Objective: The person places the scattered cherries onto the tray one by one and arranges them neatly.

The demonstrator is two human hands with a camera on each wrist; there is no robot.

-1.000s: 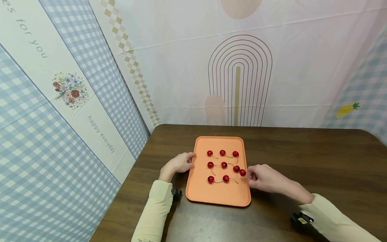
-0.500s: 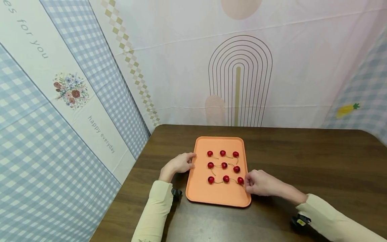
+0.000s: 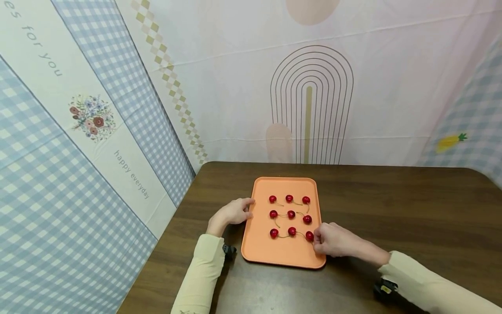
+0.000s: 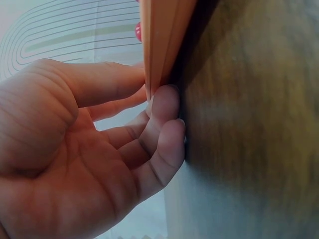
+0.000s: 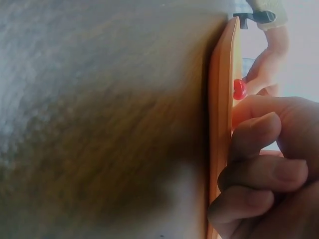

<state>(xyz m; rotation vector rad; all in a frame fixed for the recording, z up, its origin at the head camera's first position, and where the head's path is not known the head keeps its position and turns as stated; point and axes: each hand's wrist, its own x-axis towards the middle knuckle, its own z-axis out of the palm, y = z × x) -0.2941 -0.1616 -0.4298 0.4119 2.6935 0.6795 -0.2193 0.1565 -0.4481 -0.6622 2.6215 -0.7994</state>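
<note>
An orange tray (image 3: 270,254) lies on a dark wooden table (image 3: 396,209) and holds several red cherries (image 3: 290,214) in three rows. My right hand (image 3: 315,239) reaches over the tray's right rim and pinches the near-right cherry (image 3: 309,236) by its stem end, with the fruit down on the tray. In the right wrist view its fingers (image 5: 259,134) are curled beside the tray edge (image 5: 222,124). My left hand (image 3: 248,208) grips the tray's left rim; the left wrist view shows thumb and fingers (image 4: 164,104) clamped on the rim (image 4: 164,35).
Patterned cloth walls close the table in at the back (image 3: 310,109) and on the left (image 3: 98,144). Bare tabletop stretches to the right of the tray and in front of it. Small black wrist cameras (image 3: 228,250) sit on both cream sleeves.
My right hand has carried the cherry from beside the middle row's right end toward me, down into the near row's right end. The left hand has stayed on the rim.
</note>
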